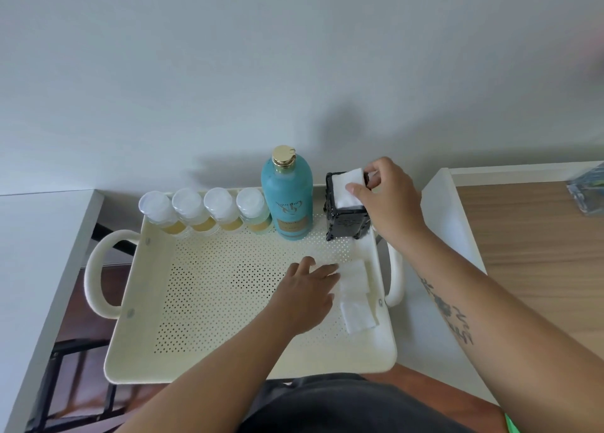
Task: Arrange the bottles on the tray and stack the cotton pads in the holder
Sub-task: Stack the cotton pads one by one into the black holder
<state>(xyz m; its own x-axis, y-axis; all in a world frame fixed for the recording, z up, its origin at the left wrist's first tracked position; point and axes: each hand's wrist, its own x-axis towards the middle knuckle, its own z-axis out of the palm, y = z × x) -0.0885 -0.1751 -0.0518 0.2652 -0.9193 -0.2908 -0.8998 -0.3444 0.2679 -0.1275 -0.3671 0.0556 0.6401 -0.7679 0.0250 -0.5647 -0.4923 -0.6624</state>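
Two hands work over a cream perforated tray (pixel 209 364). Right hand (pixel 389 200) pinches one white cotton pad (pixel 348 187) between thumb and fingertips, over the open top of the black holder (pixel 346 223) at the far right corner of the tray. Left hand (pixel 307 295) lies open, palm down, fingertips touching the loose cotton pads (pixel 356 295) that lie overlapping along the tray's right wall. Four small clear bottles (pixel 202 212) and one tall teal bottle (pixel 287 200) stand upright in a row along the far wall, left of the holder. Handling, as judged: pads are very light, soft and limp, so a flat pinch at an edge or corner suits them; they may cling together or fold. Whether the holder already contains pads cannot be told.
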